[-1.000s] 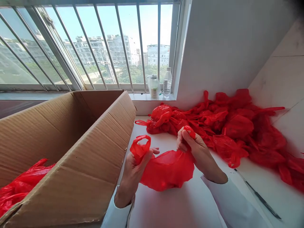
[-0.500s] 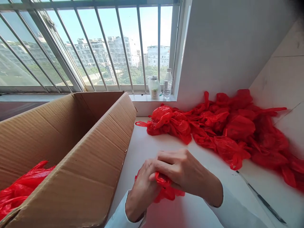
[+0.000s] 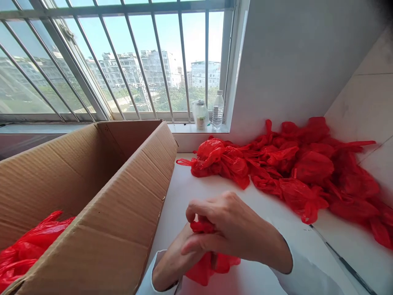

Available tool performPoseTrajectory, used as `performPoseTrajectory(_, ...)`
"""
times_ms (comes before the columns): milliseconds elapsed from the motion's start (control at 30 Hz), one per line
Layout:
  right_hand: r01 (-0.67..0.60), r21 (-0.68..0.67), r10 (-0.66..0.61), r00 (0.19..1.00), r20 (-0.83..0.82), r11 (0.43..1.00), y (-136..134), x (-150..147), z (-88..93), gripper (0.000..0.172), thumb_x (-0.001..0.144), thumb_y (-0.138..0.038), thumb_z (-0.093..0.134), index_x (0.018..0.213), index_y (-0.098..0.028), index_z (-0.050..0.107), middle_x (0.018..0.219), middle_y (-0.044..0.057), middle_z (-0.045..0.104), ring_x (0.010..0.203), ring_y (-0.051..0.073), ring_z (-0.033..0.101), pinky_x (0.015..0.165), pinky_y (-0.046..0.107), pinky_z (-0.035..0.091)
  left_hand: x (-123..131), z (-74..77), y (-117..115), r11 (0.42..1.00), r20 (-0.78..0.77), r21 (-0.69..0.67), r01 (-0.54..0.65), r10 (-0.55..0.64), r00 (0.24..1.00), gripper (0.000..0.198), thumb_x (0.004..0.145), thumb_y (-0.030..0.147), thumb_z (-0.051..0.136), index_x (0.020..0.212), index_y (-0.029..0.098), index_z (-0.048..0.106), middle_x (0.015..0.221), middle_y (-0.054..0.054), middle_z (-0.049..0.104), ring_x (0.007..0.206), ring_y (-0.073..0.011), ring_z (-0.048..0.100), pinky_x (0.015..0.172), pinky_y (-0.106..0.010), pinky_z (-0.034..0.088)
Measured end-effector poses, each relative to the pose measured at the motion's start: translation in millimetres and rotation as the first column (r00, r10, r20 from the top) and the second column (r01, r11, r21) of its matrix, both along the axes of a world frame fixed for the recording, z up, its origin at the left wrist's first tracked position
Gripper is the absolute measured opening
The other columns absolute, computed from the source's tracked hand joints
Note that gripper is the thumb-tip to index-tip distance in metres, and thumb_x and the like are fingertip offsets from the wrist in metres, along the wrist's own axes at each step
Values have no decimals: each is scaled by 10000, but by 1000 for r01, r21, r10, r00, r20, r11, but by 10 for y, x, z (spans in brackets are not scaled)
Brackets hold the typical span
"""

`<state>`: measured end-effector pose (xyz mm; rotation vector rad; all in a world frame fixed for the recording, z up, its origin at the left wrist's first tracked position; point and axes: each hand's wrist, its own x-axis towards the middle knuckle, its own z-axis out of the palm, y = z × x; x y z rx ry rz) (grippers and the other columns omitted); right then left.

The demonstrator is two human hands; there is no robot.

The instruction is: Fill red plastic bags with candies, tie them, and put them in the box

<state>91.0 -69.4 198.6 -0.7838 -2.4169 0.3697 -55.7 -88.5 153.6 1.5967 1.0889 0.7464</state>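
A crumpled red plastic bag (image 3: 201, 268) is between my two hands above the white table. My right hand (image 3: 224, 225) lies over it, fingers curled around a bunched part of the bag near the thumb. Behind and below it is my left hand (image 3: 176, 256); its fingers are mostly hidden by the right hand and the bag. The bag's loose part hangs out beneath both hands.
An open cardboard box (image 3: 123, 205) on the left holds red bags (image 3: 30, 248). Many red bags (image 3: 313, 168) are heaped along the wall. A thin dark tool (image 3: 351, 270) lies at lower right. A bottle (image 3: 217, 110) stands on the windowsill.
My right hand has lifted its curled fingers and turned, with a bunch of the red bag now between finger and thumb. My left hand has slipped further beneath it. More bag hangs below.
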Motion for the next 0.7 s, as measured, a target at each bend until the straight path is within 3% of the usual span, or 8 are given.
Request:
performPoseTrajectory(100, -11, -61, 2, 989, -147, 998, 78, 208, -45, 245, 879, -408, 614, 1030, -215, 621, 1025, 21, 671, 947, 150, 585, 793, 245, 432, -28, 9, 2, 981, 121, -189, 45, -23, 992, 445, 856, 545, 463, 558, 214, 470, 499, 58, 481, 477, -90, 501, 473, -183, 383)
performPoseTrajectory(167, 20, -177, -51, 983, -174, 984, 153, 350, -129, 274, 886, -350, 615, 1133, -231, 620, 1145, 37, 649, 1011, 162, 595, 851, 274, 461, -44, 4, 12, 933, 179, -355, 61, 4, 984, 516, 873, 623, 411, 565, 211, 458, 494, 47, 487, 466, -95, 506, 498, -195, 406)
performPoseTrajectory(267, -27, -415, -91, 960, -263, 909, 188, 439, -247, 140, 889, -256, 601, 999, -206, 673, 895, 3, 690, 737, 113, 645, 673, 219, 515, -31, -66, 41, 870, 255, -486, 86, 47, 966, 615, 885, 667, 360, 532, 185, 504, 502, 7, 533, 492, -105, 522, 561, -208, 443)
performPoseTrajectory(400, 83, -430, -278, 867, -413, 899, 16, 357, -310, 67, 850, -218, 637, 812, -199, 690, 752, -20, 674, 688, 101, 625, 632, 174, 511, 18, -153, 76, 817, 473, -569, 96, 229, 851, 495, 855, 609, 515, 709, 151, 631, 518, -10, 579, 501, -126, 553, 563, -238, 478)
performPoseTrajectory(500, 0, -514, -236, 888, -394, 858, -142, 320, -396, 42, 828, -217, 663, 795, -200, 684, 765, -21, 669, 705, 100, 611, 642, 163, 506, 5, -138, 86, 853, 613, -508, 119, 261, 746, 279, 796, 426, 695, 896, 169, 650, 705, -22, 660, 643, -139, 627, 657, -254, 511)
performPoseTrajectory(567, -96, -595, -152, 923, -353, 798, -186, 359, -495, 60, 813, -226, 682, 766, -189, 674, 788, -8, 662, 730, 111, 610, 639, 168, 501, -34, -111, 79, 913, 646, -393, 112, 188, 739, 227, 758, 317, 750, 884, 160, 646, 836, -34, 669, 734, -126, 628, 722, -235, 501)
performPoseTrajectory(633, -102, -621, -163, 921, -355, 777, -174, 432, -593, 115, 812, -266, 690, 737, -186, 657, 790, 1, 645, 743, 118, 604, 653, 180, 498, -71, -80, 54, 955, 602, -274, 109, 82, 794, 191, 765, 272, 740, 847, 150, 620, 858, -29, 653, 726, -99, 598, 706, -196, 473)
performPoseTrajectory(700, -25, -590, -280, 864, -419, 807, -123, 489, -657, 159, 843, -323, 659, 749, -196, 640, 828, 6, 636, 787, 121, 600, 715, 192, 498, -76, -47, 8, 981, 442, -131, 143, -71, 894, 135, 830, 262, 660, 837, 154, 580, 802, -13, 633, 662, -81, 555, 635, -176, 436)
